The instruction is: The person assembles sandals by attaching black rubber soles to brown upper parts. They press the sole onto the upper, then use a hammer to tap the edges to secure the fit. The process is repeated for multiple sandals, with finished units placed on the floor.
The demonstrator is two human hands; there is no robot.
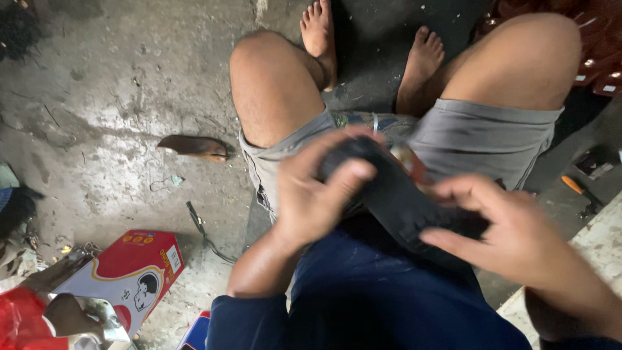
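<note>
Both hands work a dark, blurred object (pixel 395 194) over the lap: left hand (pixel 314 194) clamped at its 10 o'clock end, right hand (pixel 499 227) pinching its 4 o'clock end, so the next move calls for steady two-handed control.

Left hand (pixel 311 194) sits centre frame, forearm rising from 6 o'clock, dark blue sleeve pushed back above the wrist. Fingers curl toward 2 o'clock, thumb pressed flat across the front, closed in a grasp. Right hand (pixel 512 227) lies at 3 o'clock of the left, forearm entering from 5 o'clock. Its fingers point toward 9 o'clock, loosely bent, pinching inward.
</note>
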